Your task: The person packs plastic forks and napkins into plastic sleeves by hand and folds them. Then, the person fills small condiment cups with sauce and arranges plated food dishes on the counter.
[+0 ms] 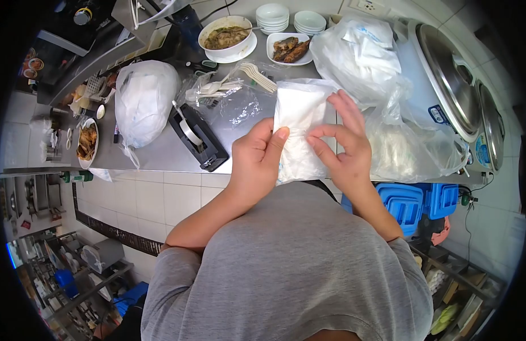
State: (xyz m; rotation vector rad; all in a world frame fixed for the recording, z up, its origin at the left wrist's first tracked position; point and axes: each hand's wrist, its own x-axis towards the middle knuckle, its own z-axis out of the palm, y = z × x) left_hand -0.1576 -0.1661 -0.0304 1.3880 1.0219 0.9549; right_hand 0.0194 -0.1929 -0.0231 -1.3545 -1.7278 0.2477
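A soft white packet in thin clear plastic (300,108) is held upright in front of my chest, over the counter edge. My left hand (257,153) is closed on its left side, thumb pressed on the front face. On the right, my right hand (345,142) has thumb and index finger pinched at the packet's face, on its wrapping as far as I can see; its other fingers are raised by the upper right edge. What is inside the packet does not show clearly. Behind it lie white plastic forks (257,77) and clear film (240,108).
A black tape dispenser (197,139) and a filled white bag (146,99) are on the left. Large plastic bags (359,57) sit at right, beside steel-lidded containers (448,74). Behind are a food bowl (226,25), a fish dish (288,48) and stacked bowls (272,17).
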